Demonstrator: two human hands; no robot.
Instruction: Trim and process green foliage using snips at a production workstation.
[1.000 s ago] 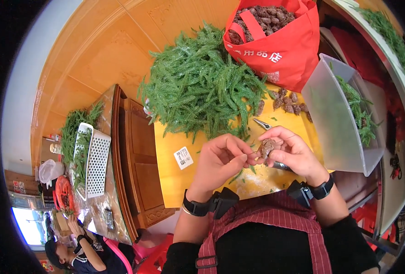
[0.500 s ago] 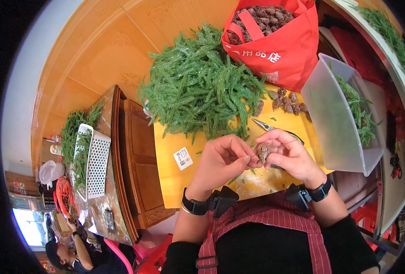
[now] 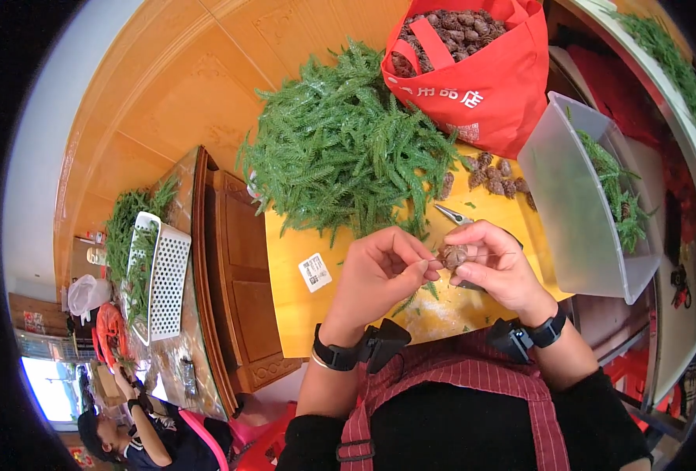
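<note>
Right, from my end I count two bare hands at work and one cone (image 3: 453, 257) between them, held just above the near part of the yellow table (image 3: 301, 318). The right hand (image 3: 503, 271) has its thumb and fingers closed on the cone. The left hand (image 3: 391, 275) is pinched on what looks to me like one thin wire (image 3: 433, 261), which runs to the cone's left side.

Beyond the right hand I make out about ten loose cones (image 3: 495, 186); they overlap, so I can't fix the number. One red bag (image 3: 489, 118) stands behind them, full of more cones than I can count. I see one white label (image 3: 314, 272), left of the left hand, and one pointed metal tool (image 3: 451, 213); the right hand blocks my view of part of it.

One big green pile (image 3: 348, 141) takes up the far side of the table, its sprigs too tangled to count, and closes off the space ahead of the left hand. One clear bin (image 3: 572, 212) with some greenery inside bounds the right side. Well apart, on my left, there's one white basket (image 3: 170, 275) on a second table (image 3: 211, 385), and one co-worker (image 3: 152, 439) below it.
</note>
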